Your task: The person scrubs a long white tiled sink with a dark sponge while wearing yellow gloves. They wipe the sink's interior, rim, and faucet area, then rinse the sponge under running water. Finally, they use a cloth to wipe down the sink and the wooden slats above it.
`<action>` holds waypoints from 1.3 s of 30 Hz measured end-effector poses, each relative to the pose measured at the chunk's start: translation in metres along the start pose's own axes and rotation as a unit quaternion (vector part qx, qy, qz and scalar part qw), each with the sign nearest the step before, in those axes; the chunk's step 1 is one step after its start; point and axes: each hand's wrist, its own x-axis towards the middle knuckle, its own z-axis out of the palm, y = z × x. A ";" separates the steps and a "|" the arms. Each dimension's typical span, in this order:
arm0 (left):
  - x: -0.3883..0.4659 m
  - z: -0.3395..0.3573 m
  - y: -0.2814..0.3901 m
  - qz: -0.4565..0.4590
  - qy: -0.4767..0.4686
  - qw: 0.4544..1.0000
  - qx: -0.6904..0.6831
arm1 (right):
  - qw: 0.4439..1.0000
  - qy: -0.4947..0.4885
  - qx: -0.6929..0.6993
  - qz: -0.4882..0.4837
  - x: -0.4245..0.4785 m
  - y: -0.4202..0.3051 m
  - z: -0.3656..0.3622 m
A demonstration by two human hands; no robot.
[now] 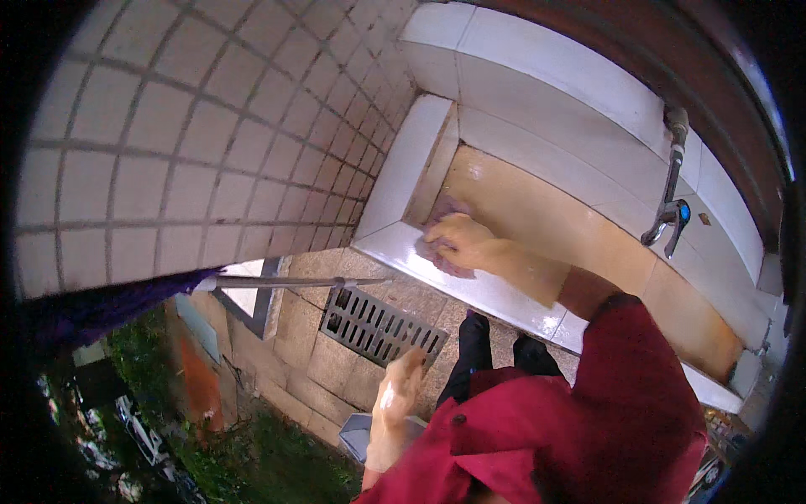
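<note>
A pale yellow rubber glove covers my right hand (458, 238), which grips a purplish cloth (454, 268) on the wet, white-tiled front rim (497, 286) of a shallow tiled basin, near its left corner. Part of the cloth hangs under my fingers, and some of it is hidden by them. My left hand (406, 372), in a similar glove, hangs low over the paving beside the grey drain grate (383, 324). Its fingers are too indistinct to tell whether they hold anything. The basin's tan floor (535, 208) looks wet.
A chrome tap (670, 217) with a blue mark projects over the basin. At left rises a tiled wall (189, 138); below it, a purple fluffy duster or mop head (119, 309) on a pole (283, 283) juts out. A grey container (356, 435) stands beside my left forearm, near grass.
</note>
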 end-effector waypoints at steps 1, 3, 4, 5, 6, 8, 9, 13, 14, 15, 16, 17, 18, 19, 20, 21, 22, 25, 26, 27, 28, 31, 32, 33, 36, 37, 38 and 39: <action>0.005 -0.004 -0.014 -0.025 -0.015 1.000 0.011 | 0.991 0.049 0.102 -0.065 -0.013 0.032 0.004; 0.025 -0.012 0.004 -0.159 -0.092 0.981 0.063 | 0.996 0.027 0.021 0.082 -0.005 0.013 -0.002; 0.029 -0.002 -0.002 0.048 0.011 0.993 0.107 | 0.988 0.015 -0.018 0.151 0.000 -0.002 -0.008; 0.037 0.001 -0.004 0.057 0.018 0.997 0.054 | 0.974 0.057 0.060 0.210 -0.003 -0.008 -0.011; 0.059 0.002 0.024 0.070 0.024 0.997 0.004 | 0.977 0.034 0.081 0.195 -0.012 0.003 -0.014; 0.102 -0.006 0.039 0.171 0.024 0.980 0.097 | 0.967 0.023 0.138 0.211 -0.028 0.021 -0.017; 0.125 -0.014 0.051 0.226 0.032 0.963 0.146 | 0.955 0.027 0.171 0.240 -0.031 0.028 -0.020; 0.239 -0.029 0.061 0.483 0.099 0.856 0.155 | 0.863 0.131 0.289 0.392 0.020 0.023 -0.043; 0.252 -0.028 0.078 0.456 0.093 0.867 0.181 | 0.835 0.175 0.292 0.432 0.043 0.022 -0.049; 0.258 -0.026 0.090 0.429 0.084 0.875 0.209 | 0.843 0.232 0.186 0.449 0.071 0.030 -0.046; 0.264 -0.023 0.093 0.448 0.082 0.857 0.242 | 0.837 0.285 0.077 0.460 0.095 0.044 -0.046; 0.270 -0.018 0.092 0.465 0.081 0.838 0.273 | 0.857 0.255 -0.021 0.448 0.102 0.061 -0.052; 0.275 -0.016 0.093 0.481 0.080 0.818 0.305 | 0.864 0.229 -0.125 0.431 0.112 0.078 -0.059; 0.277 -0.013 0.101 0.469 0.056 0.814 0.337 | 0.880 0.209 -0.158 0.395 0.115 0.098 -0.062; 0.276 -0.013 0.103 0.464 0.057 0.820 0.331 | 0.901 0.202 -0.154 0.353 0.115 0.115 -0.068; 0.273 -0.011 0.103 0.459 0.058 0.825 0.325 | 0.911 0.209 -0.124 0.335 0.113 0.128 -0.066; 0.275 -0.010 0.104 0.458 0.060 0.827 0.321 | 0.916 0.217 -0.103 0.322 0.116 0.141 -0.065; 0.278 -0.006 0.102 0.438 0.058 0.841 0.313 | 0.932 0.195 -0.052 0.302 0.117 0.167 -0.045; 0.278 -0.007 0.103 0.430 0.059 0.846 0.308 | 0.941 0.165 -0.038 0.292 0.113 0.165 -0.030; 0.279 -0.009 0.101 0.432 0.052 0.843 0.317 | 0.953 0.132 -0.015 0.273 0.105 0.162 -0.009; 0.281 -0.012 0.099 0.434 0.054 0.840 0.322 | 0.964 0.096 0.010 0.247 0.098 0.151 0.005; 0.274 -0.012 0.094 0.438 0.066 0.831 0.338 | 0.980 0.024 0.065 0.185 0.077 0.113 0.021; 0.279 -0.010 0.097 0.446 0.069 0.824 0.342 | 0.982 0.022 0.063 0.175 0.074 0.106 0.022; 0.277 -0.010 0.101 0.427 0.061 0.830 0.353 | 0.984 0.021 0.056 0.168 0.069 0.096 0.026; 0.278 -0.010 0.103 0.446 0.062 0.830 0.328 | 0.984 0.055 0.004 0.171 0.074 0.080 0.039; 0.281 -0.008 0.103 0.457 0.062 0.827 0.321 | 0.981 0.065 -0.005 0.182 0.078 0.083 0.044; 0.280 -0.008 0.105 0.455 0.056 0.827 0.325 | 0.975 0.080 -0.004 0.205 0.082 0.095 0.042; 0.279 -0.008 0.108 0.453 0.050 0.827 0.329 | 0.968 0.091 0.012 0.234 0.085 0.107 0.041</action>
